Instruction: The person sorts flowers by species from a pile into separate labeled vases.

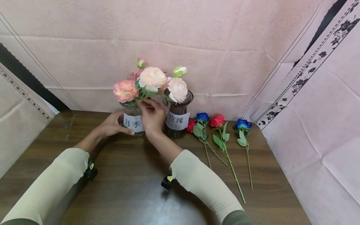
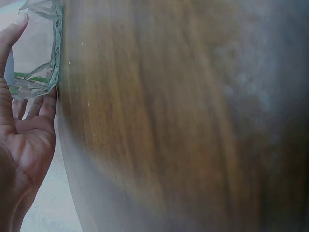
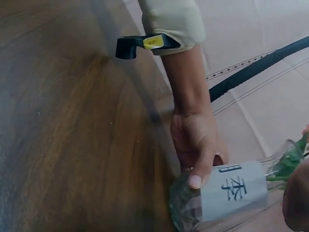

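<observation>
Near the middle of the frame, the left hand (image 1: 113,125) is gripping the clear glass vase (image 1: 131,110), its thumb lying across the lower front, below the white label (image 1: 130,118). The right hand (image 1: 154,118) is reaching to the vase's mouth with bent fingers; whether they are pinching a stem, I cannot tell. The vase is standing upright, and above it are rising a pink-orange flower (image 1: 126,91) and a larger peach flower (image 1: 152,78). Just right of centre, a labelled dark vase (image 1: 176,133) is standing, with a pale flower (image 1: 177,90) overlapping its rim. Further right, red roses (image 1: 217,121) and blue roses (image 1: 242,125) are lying on the wooden table (image 1: 121,190).
</observation>
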Demonstrator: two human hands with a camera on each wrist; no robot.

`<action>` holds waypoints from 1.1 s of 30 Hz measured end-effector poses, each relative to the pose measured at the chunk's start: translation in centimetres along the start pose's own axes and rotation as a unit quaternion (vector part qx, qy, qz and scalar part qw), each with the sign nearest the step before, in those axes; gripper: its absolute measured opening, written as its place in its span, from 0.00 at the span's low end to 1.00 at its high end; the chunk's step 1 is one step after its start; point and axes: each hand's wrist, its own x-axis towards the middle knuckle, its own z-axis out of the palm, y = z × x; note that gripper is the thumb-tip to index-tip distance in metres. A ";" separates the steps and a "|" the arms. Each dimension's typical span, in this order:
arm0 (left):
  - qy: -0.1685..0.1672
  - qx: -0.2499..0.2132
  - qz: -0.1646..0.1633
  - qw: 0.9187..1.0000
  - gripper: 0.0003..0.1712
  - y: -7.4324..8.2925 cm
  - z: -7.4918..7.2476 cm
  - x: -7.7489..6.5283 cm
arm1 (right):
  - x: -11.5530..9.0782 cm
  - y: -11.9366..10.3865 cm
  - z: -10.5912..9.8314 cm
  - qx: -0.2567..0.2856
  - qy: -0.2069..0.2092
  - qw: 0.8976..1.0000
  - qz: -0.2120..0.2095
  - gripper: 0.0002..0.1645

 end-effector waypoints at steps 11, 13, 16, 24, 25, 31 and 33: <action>0.001 0.012 0.003 1.000 0.49 0.1 0.1 0.2 | -2.8 1.4 -2.0 -0.017 -0.059 0.998 0.030 0.27; 0.001 0.011 0.002 1.000 0.49 0.1 0.1 0.2 | -3.0 1.8 -2.8 -0.005 -0.069 0.997 0.046 0.24; -0.001 0.005 0.001 1.000 0.49 0.1 0.1 0.2 | -3.1 2.5 -4.2 0.002 -0.078 0.994 0.072 0.19; -0.004 -0.005 0.001 1.000 0.50 0.2 0.2 -0.1 | -2.9 3.9 -8.4 -0.008 -0.089 0.986 0.139 0.12; -0.004 -0.004 0.002 1.000 0.50 0.2 0.2 -0.1 | -2.8 4.0 -8.9 -0.010 -0.090 0.985 0.150 0.12; -0.001 -0.001 0.003 1.000 0.51 0.1 0.1 -0.3 | -2.5 4.1 -11.2 -0.023 -0.103 0.978 0.182 0.12; 0.000 0.003 0.002 1.000 0.51 0.1 0.0 -0.3 | -2.4 4.0 -11.8 -0.023 -0.110 0.977 0.184 0.12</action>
